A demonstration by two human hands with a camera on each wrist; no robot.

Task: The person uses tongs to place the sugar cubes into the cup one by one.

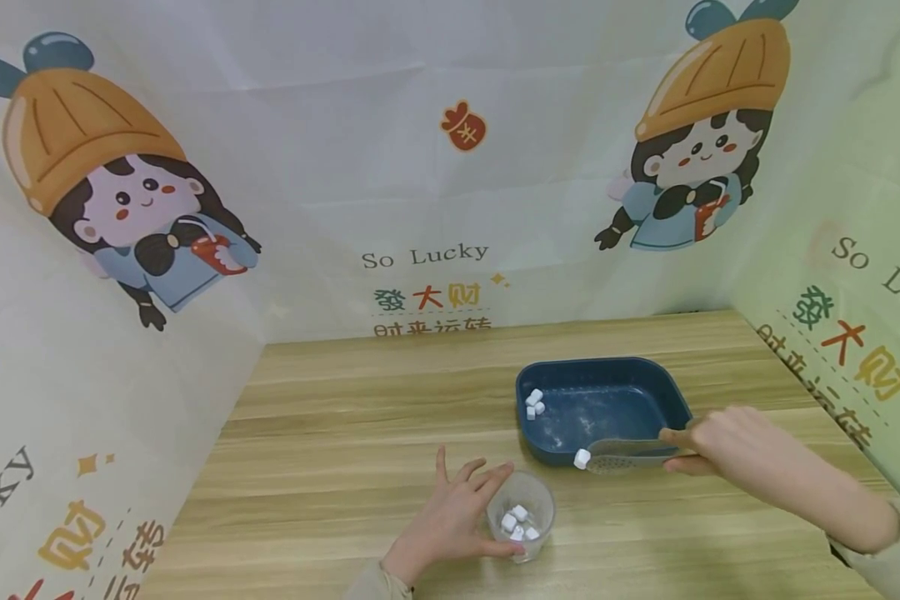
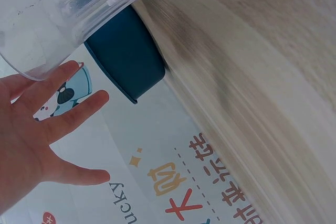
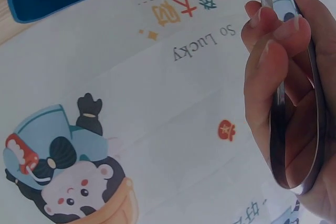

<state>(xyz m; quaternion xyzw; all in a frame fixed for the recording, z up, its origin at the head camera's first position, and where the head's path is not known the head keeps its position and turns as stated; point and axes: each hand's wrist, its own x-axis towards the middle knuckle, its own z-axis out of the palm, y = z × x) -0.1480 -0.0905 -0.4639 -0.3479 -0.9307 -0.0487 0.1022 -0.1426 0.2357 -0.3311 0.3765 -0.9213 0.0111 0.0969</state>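
Note:
My left hand [image 1: 457,512] steadies a clear cup [image 1: 537,500], its thumb on the near side and a finger across the far side; the other fingers fan out. Several small white cubes [image 1: 520,514] lie at the bottom of the cup. In the left wrist view the cup [image 2: 37,19] appears beside the spread fingers. My right hand [image 1: 727,442] grips metal tongs [image 1: 630,452], whose tips pinch one white cube [image 1: 582,459] over the near rim of a dark blue tray [image 1: 607,367]. In the right wrist view, fingers and thumb squeeze the tong arms [image 3: 317,103].
Several white cubes [image 1: 535,403] sit in the tray's left end. The tray stands behind the cup on a wood-grain table [image 1: 330,433]. Printed cloth walls [image 1: 315,167] with cartoon figures enclose the table at the back and both sides.

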